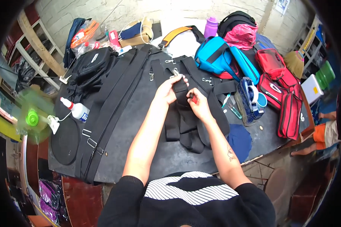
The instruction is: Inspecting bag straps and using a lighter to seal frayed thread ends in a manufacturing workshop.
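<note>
My left hand [168, 90] is closed on a black webbing strap [180, 87], with a metal snap hook [175, 72] at the strap's upper end by my fingers. Close beside it, my right hand [199, 104] is closed around a small black-and-red thing [193, 97], too small to name, held against the strap. Folded loops of black webbing [189, 130] hang and lie on the dark table [140, 151] below my hands. More snap hooks [207, 80] on black straps lie just beyond them.
Long black straps [113, 98] with metal buckles and a white spray bottle [79, 111] lie left, near a spinning green fan [32, 118]. At right are a blue tape dispenser [249, 100], a turquoise bag [212, 55] and red bags [290, 117]. A purple bottle [211, 27] stands behind.
</note>
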The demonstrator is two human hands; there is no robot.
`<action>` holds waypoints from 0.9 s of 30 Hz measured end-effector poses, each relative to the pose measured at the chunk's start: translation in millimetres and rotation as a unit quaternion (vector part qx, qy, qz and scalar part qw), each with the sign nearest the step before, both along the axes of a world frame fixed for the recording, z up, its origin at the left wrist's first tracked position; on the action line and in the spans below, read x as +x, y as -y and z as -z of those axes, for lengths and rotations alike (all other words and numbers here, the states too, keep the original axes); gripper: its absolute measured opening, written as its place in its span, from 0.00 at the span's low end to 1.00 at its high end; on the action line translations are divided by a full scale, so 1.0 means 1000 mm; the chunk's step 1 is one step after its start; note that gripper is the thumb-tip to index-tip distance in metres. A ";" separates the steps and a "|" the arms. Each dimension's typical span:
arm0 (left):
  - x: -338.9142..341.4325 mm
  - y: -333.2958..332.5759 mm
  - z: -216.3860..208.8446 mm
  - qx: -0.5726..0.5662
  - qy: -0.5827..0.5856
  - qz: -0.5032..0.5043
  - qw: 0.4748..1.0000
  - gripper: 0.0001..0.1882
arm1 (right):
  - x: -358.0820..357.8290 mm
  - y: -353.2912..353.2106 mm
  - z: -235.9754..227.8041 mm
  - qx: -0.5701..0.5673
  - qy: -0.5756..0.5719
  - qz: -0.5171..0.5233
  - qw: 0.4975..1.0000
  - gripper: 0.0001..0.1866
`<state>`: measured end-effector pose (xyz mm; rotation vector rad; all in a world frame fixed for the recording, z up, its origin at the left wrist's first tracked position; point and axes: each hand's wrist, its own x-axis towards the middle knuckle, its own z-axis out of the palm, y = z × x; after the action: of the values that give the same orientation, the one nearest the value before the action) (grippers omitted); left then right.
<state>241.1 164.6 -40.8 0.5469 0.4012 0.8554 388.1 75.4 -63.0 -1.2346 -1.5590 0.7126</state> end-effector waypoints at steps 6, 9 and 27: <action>0.033 -0.012 0.003 0.035 -0.035 -0.214 0.976 0.18 | -0.029 0.007 -0.023 0.094 0.044 0.208 0.973 0.15; 0.037 -0.017 0.005 0.076 0.034 -0.153 0.985 0.24 | -0.042 -0.008 -0.014 0.012 0.022 0.190 0.981 0.14; 0.034 -0.010 0.015 0.067 0.038 -0.101 0.992 0.29 | -0.051 -0.032 -0.004 -0.034 0.053 0.261 0.963 0.18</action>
<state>275.1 174.1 -56.3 0.6037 0.3350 1.1005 337.2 107.5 -59.0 -1.6694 -1.2151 0.3598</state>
